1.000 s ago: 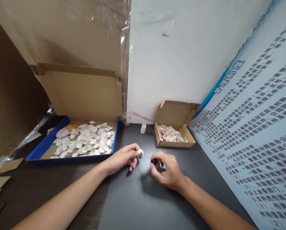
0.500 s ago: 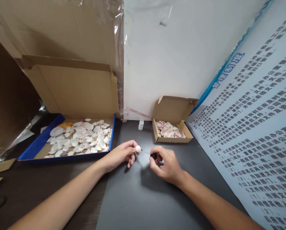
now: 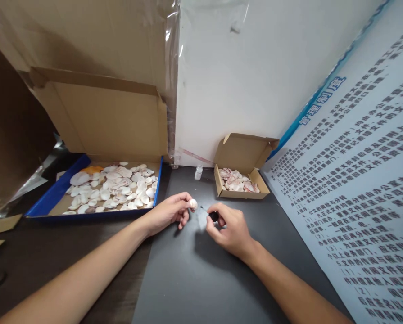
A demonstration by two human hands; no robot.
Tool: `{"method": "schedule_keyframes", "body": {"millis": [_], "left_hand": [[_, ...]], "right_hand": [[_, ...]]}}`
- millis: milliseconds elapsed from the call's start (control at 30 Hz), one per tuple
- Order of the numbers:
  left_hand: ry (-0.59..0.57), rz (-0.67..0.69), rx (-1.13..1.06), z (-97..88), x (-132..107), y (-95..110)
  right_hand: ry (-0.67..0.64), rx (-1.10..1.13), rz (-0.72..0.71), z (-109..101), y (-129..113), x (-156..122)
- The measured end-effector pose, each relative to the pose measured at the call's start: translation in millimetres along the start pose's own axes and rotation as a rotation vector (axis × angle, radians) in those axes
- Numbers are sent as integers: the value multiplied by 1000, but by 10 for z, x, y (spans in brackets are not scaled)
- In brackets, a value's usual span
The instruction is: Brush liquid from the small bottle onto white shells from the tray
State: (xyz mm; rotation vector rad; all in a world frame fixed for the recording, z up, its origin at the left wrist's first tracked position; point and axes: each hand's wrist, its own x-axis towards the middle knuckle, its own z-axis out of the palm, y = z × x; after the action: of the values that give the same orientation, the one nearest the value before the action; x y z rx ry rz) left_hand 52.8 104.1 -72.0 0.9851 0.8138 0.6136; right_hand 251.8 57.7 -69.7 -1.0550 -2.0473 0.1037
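Observation:
My left hand [image 3: 172, 211] pinches a small, pale, rounded seashell [image 3: 193, 204] between thumb and fingertips, held above the dark grey tabletop. Facing it, my right hand [image 3: 230, 227] grips a black cap with a thin applicator brush [image 3: 213, 216]. The brush's slender stem points left, and its dark tip hovers beside the shell with a slight gap. Behind the hands, a small clear bottle [image 3: 198, 173] with a pale label stands upright near the wall.
On the left lies an open blue-edged cardboard box [image 3: 159, 182] holding many pale shells. An open smaller cardboard box [image 3: 243, 195] of reddish-white shells sits at the back right. A printed board [image 3: 350, 180] leans along the right side, and a white wall [image 3: 201, 90] rises behind.
The shell in my left hand has shifted slightly away from me. My right hand has tilted the brush, whose tip now sits a little apart from the shell. The view has moved slightly.

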Motion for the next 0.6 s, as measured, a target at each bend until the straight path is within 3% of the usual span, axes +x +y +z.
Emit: {"method": "schedule_keyframes", "body": {"millis": [200,333,467,600], "left_hand": [[4,-3,-4,-11,-3,7],[30,10,-21,6,-25,31],[9,-3,-13,9,-32,38],[16,8,-14,7,-26,37]], "right_hand": [[-47,73,-28,-31,13,-25],[-39,19,51,-35,-8,-36],[-57,86,-10,-47,-5,-31],[-28,21,72,-66,0,-30]]}}
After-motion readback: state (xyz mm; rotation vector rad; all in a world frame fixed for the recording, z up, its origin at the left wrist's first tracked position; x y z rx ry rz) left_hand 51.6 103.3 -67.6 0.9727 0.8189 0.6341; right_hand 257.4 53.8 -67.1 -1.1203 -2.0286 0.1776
